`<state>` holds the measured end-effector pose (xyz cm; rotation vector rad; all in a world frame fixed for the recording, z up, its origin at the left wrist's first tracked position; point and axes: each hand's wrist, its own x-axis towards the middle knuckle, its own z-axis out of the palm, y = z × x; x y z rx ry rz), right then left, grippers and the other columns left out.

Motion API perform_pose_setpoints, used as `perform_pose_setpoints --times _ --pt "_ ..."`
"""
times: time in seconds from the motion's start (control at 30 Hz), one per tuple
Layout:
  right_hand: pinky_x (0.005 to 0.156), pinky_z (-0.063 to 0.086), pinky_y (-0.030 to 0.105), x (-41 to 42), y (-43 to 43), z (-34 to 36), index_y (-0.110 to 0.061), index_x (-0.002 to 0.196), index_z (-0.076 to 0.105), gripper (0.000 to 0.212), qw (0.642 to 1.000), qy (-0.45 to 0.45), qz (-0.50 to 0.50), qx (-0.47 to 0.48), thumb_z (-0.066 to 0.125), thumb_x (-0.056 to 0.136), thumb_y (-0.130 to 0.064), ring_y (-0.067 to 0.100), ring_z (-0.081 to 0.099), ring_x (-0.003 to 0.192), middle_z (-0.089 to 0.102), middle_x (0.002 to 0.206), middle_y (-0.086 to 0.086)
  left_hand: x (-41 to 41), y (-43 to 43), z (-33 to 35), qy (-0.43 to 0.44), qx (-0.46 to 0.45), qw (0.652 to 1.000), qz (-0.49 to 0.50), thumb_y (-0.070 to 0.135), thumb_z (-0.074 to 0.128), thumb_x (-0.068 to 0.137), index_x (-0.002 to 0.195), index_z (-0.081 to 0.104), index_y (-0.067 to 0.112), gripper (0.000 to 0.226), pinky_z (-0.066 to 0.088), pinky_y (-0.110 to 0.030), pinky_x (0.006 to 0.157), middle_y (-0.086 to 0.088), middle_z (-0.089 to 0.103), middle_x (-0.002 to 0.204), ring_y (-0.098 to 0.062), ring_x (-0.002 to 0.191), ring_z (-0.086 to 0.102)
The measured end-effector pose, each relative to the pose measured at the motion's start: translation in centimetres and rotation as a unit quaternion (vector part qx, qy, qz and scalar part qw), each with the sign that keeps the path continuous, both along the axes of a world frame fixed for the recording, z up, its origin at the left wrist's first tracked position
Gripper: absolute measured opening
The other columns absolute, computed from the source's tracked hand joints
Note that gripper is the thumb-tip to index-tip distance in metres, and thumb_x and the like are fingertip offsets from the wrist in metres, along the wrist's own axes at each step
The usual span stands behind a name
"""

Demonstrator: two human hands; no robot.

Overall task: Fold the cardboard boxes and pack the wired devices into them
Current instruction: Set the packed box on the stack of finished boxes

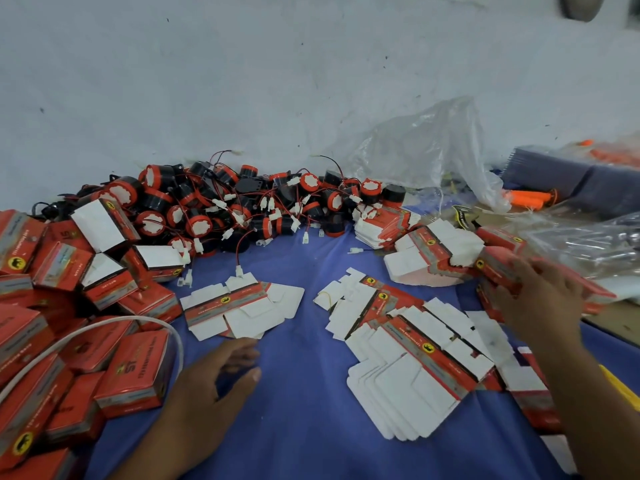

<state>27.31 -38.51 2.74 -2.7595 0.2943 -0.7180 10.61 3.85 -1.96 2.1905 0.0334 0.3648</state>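
Here, my left hand (214,386) hovers loosely curled, holding nothing, beside a flat box (242,306); my right hand (540,299) spreads its fingers over the flat stack (491,263) at right, probably to take one. The wired devices (242,209) lie heaped far.

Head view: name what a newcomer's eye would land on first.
The heap of black-and-red wired devices at the back centre, its red leads and white plugs tangled, draws the eye first. Next come the folded red boxes piled at the left and the flat box blanks fanned over the blue cloth at centre and right.
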Motion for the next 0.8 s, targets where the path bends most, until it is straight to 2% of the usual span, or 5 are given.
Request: perform_pose_setpoints --times 0.17,0.27,0.43,0.67,0.8 --pt "0.103 0.034 0.044 -1.1 2.3 1.7 -0.015 0.131 0.059 0.042 0.998 0.007 0.052 -0.035 0.067 0.090 -0.025 0.041 0.041 0.126 0.049 0.138 0.022 0.1 0.1 -0.2 0.005 0.014 1.000 0.000 0.017 0.072 0.087 0.114 0.065 0.033 0.032 0.042 0.001 0.081 0.019 0.070 0.105 0.012 0.100 0.060" --pt "0.072 0.042 0.013 -2.3 5.2 3.0 -0.003 0.132 0.057 0.041 0.945 0.262 0.194 -0.009 0.057 0.101 -0.029 0.031 0.060 0.112 0.061 0.128 0.019 0.0 0.0 -0.1 0.007 0.021 1.000 -0.001 0.016 0.072 0.087 0.111 0.067 0.031 0.029 0.042 0.002 0.079 0.022 0.070 0.102 0.013 0.099 0.060" --pt "0.108 0.045 0.039 -4.8 9.0 1.1 -0.025 0.148 0.039 0.095 0.917 0.351 0.176 -0.066 0.070 0.072 -0.075 0.023 0.052 0.131 0.046 0.149 0.003 -0.1 0.0 0.0 0.007 0.023 1.000 -0.006 0.016 0.071 0.087 0.107 0.066 0.037 0.030 0.042 0.001 0.079 0.033 0.067 0.099 0.013 0.099 0.060" --pt "0.081 0.047 0.026 -3.9 8.4 2.1 -0.024 0.129 0.047 0.067 0.907 0.387 0.165 0.010 0.079 0.078 -0.053 0.014 0.055 0.101 0.058 0.135 0.000 -0.2 -0.1 0.0 -0.001 0.012 1.000 -0.003 0.015 0.071 0.088 0.108 0.066 0.036 0.029 0.045 -0.002 0.082 0.030 0.068 0.100 0.010 0.099 0.061" --pt "0.085 0.049 0.029 -3.1 7.8 2.6 -0.016 0.134 0.054 0.064 0.906 0.391 0.159 0.043 0.080 0.082 -0.042 0.016 0.059 0.100 0.062 0.126 0.002 -0.2 0.0 0.0 -0.004 0.012 1.000 -0.005 0.018 0.070 0.089 0.107 0.064 0.040 0.029 0.045 -0.001 0.080 0.033 0.066 0.101 0.011 0.100 0.061"
